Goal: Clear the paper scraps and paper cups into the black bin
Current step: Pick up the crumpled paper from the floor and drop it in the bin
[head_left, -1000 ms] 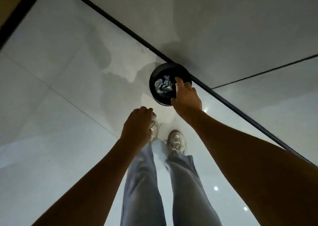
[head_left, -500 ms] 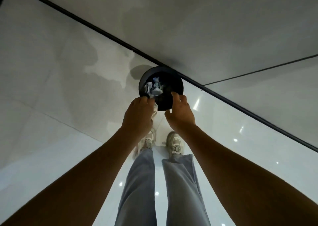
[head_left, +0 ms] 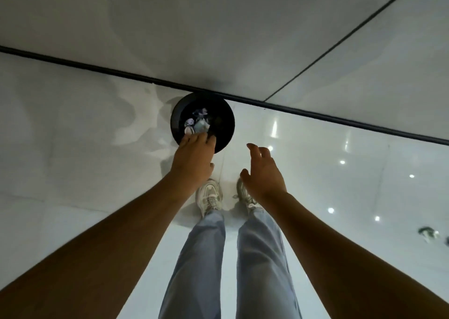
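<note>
Left hand (head_left: 193, 159) is reaching out over the near rim of the black bin (head_left: 223, 134), back of the hand facing the camera. Its fingers are lying fairly straight, tips overlapping the rim at about the bin's 7 o'clock. Nothing is showing in its grasp; the palm side is hidden, so I cannot tell whether anything is sitting under it.

Right hand (head_left: 263, 175) is hanging released in the air at about 4 o'clock from the bin, clear of it, fingers loosely spread, thumb sticking out toward the left hand, holding nothing.

The bin is standing on the floor just this side of the dark strip (head_left: 315, 114) running along the foot of the wall, at 12 o'clock from the feet. Crumpled paper scraps (head_left: 198, 122), pale with bluish tints, are lying inside it, bunched toward the bin's 9 o'clock side. One round pale shape among them might be a cup; too small to tell.

Below the hands, both white sneakers (head_left: 209, 197) are pointing at the bin, with light blue trousers (head_left: 201, 258) running down to the bottom edge.

Glossy white floor tiles (head_left: 73, 148) are reflecting ceiling lights at 3 o'clock. A small dark-and-white object (head_left: 428, 233), too blurred to identify, is lying on the floor at the far right edge, well apart from the bin.
</note>
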### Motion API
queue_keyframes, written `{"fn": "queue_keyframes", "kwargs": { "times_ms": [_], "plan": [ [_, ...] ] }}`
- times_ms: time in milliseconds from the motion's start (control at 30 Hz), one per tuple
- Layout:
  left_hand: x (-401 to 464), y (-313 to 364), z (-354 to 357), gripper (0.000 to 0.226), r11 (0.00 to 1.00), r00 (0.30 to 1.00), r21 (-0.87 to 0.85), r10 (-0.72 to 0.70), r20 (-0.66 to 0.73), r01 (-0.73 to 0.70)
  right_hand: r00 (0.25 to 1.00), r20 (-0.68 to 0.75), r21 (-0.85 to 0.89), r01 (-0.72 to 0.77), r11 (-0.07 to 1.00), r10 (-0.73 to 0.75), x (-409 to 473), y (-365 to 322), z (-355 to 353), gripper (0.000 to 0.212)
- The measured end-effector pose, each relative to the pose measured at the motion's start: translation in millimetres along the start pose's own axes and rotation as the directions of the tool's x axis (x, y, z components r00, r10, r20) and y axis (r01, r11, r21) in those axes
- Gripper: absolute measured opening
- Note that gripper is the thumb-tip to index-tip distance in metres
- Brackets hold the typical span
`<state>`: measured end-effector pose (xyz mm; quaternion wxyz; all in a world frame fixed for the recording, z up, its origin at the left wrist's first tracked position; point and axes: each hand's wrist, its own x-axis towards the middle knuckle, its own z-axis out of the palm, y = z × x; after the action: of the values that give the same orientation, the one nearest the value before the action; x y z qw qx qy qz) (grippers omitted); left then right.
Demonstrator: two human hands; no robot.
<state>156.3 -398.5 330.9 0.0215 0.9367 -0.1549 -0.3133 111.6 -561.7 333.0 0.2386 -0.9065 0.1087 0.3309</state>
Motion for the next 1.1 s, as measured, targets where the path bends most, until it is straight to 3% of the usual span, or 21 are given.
{"fn": "queue_keyframes", "kwargs": {
  "times_ms": [300, 500, 833, 1100],
  "plan": [
    [-35.6, 94.6, -13.0, 0.058, 0.964, 0.972, 0.128, 0.227, 0.062, -0.233, 0.980, -0.084, 0.018, -0.180, 0.984, 0.181, -78.9, 70.5, -14.9, 0.058],
    [-47.6, 180.9, -6.2, 0.048, 0.906, 0.926, 0.195, 0.361, 0.112, -0.376, 0.940, -0.084, 0.179, -0.313, 0.933, 0.332, -129.6, 142.0, -14.2, 0.057],
    [-74.8, 379.7, 49.9, 0.045, 0.779, 0.836, 0.307, 0.483, 0.262, -0.546, 0.871, -0.053, 0.339, -0.444, 0.830, 0.488, -227.0, 334.7, -24.2, 0.056],
    [-95.0, 559.3, 80.0, 0.048, 0.664, 0.743, 0.335, 0.578, 0.338, -0.669, 0.737, -0.060, 0.479, -0.570, 0.667, 0.673, -311.6, 486.1, -45.0, 0.057]
  ]
}}
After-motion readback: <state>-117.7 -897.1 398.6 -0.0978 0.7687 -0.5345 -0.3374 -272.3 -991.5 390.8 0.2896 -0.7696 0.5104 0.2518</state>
